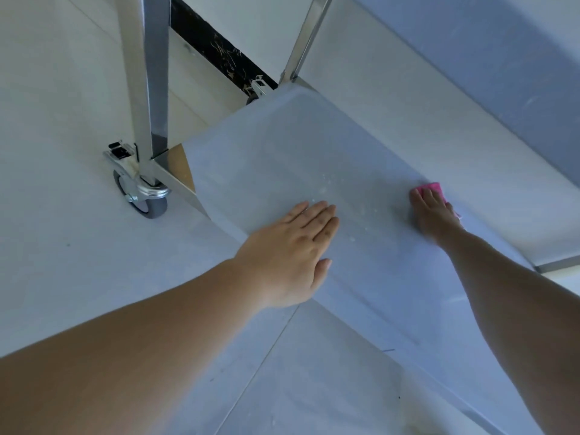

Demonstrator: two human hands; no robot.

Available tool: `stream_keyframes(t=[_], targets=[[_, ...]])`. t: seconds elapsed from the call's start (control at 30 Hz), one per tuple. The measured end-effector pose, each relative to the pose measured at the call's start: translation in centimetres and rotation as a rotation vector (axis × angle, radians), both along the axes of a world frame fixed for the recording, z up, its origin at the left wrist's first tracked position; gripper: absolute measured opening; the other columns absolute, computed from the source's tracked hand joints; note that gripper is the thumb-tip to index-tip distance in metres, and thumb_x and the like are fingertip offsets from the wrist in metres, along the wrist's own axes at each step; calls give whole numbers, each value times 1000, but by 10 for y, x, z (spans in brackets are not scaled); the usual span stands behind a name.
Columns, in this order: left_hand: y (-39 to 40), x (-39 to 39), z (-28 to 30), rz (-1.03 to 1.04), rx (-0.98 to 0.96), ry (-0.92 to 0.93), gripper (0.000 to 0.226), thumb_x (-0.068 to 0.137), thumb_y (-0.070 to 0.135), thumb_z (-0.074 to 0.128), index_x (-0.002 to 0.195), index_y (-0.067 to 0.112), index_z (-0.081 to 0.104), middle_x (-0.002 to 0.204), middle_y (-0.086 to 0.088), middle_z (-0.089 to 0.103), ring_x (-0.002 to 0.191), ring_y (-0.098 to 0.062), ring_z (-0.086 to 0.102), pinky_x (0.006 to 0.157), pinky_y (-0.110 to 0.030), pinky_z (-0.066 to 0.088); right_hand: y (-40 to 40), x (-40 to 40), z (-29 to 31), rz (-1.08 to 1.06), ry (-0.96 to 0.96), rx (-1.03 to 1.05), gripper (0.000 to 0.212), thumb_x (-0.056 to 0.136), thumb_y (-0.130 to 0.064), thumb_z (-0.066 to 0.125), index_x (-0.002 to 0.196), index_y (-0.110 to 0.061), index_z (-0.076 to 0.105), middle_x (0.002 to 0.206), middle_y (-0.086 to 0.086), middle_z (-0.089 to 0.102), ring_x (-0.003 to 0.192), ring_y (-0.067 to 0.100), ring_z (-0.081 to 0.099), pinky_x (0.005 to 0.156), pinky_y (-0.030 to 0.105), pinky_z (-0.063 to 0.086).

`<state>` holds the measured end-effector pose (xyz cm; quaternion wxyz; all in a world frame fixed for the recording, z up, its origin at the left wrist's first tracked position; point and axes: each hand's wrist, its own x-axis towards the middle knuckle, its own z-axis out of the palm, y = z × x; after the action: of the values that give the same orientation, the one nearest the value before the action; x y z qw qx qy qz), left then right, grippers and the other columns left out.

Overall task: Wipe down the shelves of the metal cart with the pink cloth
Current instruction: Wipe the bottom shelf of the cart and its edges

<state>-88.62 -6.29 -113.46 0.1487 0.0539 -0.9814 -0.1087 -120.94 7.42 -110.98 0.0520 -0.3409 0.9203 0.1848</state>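
Down at the bottom of the metal cart (150, 89), both bare arms of the person reach onto the lowest shelf (282, 158). The left hand (292, 246) lies flat on the shelf near its front edge, palm down, with the fingers (317, 215) straight and close together and the thumb a little apart; it holds nothing. The right hand (434, 215) is further in, under the edge of the shelf above (470, 89), and it presses the pink cloth (431, 187) against the shelf surface. The fingers of this hand lie stretched over the cloth, so only a small pink part shows beyond the fingertips and at the side of the hand. Between the two hands there are small pale drops or specks on the shelf. At the left corner stands a shiny upright post (147, 73) with a grey caster wheel (144, 196) under it, resting on the pale tiled floor (62, 246). A second post (306, 36) rises at the far corner, beside a dark strip along the wall
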Motion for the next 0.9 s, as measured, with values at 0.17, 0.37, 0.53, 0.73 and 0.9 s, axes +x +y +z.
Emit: stream_keyframes(t=[0.17, 0.37, 0.53, 0.73, 0.9], targets=[[0, 1, 6, -8, 31, -35, 63, 95, 39, 21, 146, 6, 1, 157, -9, 0, 143, -19, -5, 112, -28, -14, -5, 7, 3, 99, 8, 34, 55, 91, -21, 34, 143, -21, 18, 149, 11, 19, 139, 39, 14, 106, 62, 23], [-35, 29, 14, 109, -100, 0, 68, 92, 48, 9, 145, 6, 13, 156, -9, 12, 144, -18, 5, 114, -31, -9, -11, 17, 4, 198, 14, 89, 59, 93, -26, 41, 146, -22, 14, 152, 10, 14, 141, 38, 8, 108, 61, 21], [-49, 52, 8, 108, -122, -117, 73, 87, 47, -3, 145, 7, 14, 156, -8, 12, 144, -20, 6, 114, -32, -8, -23, 36, 3, 232, -2, 100, 62, 88, -36, 29, 145, -25, 9, 154, 8, 8, 143, 35, 5, 110, 58, 20], [-50, 61, 5, 94, -129, -114, 75, 84, 47, -8, 146, 9, 6, 157, -6, 3, 144, -17, -2, 113, -29, -11, -38, 88, -2, 137, -151, -122, 74, 84, -63, 4, 149, -28, 2, 159, -2, -6, 145, 23, -5, 116, 50, 7], [-59, 76, 11, 59, -173, -157, 66, 91, 48, -1, 146, 11, 0, 157, -5, -2, 144, -17, -7, 113, -30, -12, -33, 156, -2, 126, -195, -271, 91, 69, -81, -7, 147, -35, 3, 157, -11, -3, 145, 20, -2, 116, 50, 5]])
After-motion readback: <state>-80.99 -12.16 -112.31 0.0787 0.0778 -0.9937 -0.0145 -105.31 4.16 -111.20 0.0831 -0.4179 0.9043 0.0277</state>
